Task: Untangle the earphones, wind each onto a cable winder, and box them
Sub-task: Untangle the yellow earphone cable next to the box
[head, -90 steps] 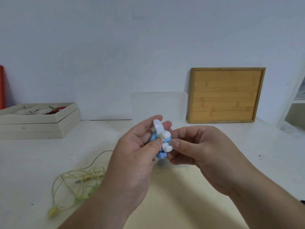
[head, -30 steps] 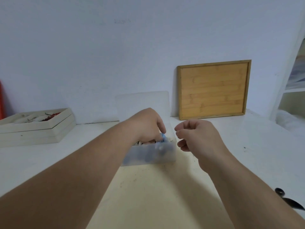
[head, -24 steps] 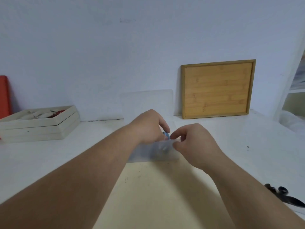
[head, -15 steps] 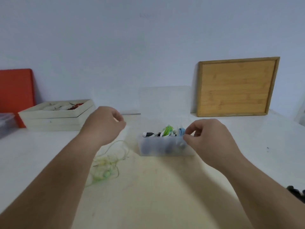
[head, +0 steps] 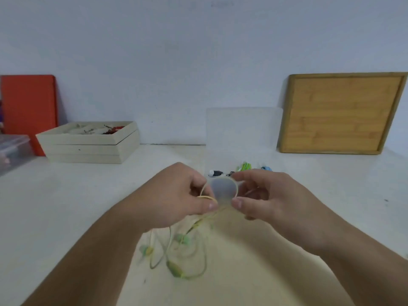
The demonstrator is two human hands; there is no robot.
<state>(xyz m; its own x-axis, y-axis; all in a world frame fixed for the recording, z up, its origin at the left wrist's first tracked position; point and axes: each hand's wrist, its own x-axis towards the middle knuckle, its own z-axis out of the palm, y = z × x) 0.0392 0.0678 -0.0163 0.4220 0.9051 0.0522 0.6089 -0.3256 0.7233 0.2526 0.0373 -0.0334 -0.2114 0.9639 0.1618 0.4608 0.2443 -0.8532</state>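
My left hand (head: 176, 195) and my right hand (head: 269, 193) are raised close together above the table, both pinching the yellow-green earphones (head: 183, 246). A loop of the thin cable arches between my fingers. The rest of the cable, the green earbuds and an inline piece hang and trail below onto the cream mat (head: 231, 272). Just behind my hands stands the clear plastic box (head: 223, 189), lid upright, with wound earphones in it: a green winder (head: 244, 166), a blue one (head: 266, 168) and a black-and-white one (head: 215, 172).
A stack of pale wooden trays (head: 88, 144) sits back left, with a red board (head: 28, 109) and a clear container (head: 13, 149) beyond it. A bamboo board (head: 340, 113) leans on the wall at back right.
The blue wound earphones went into the clear box and my left hand let go. Both hands then took up the yellow-green earphones from the table and lifted them in front of the box.
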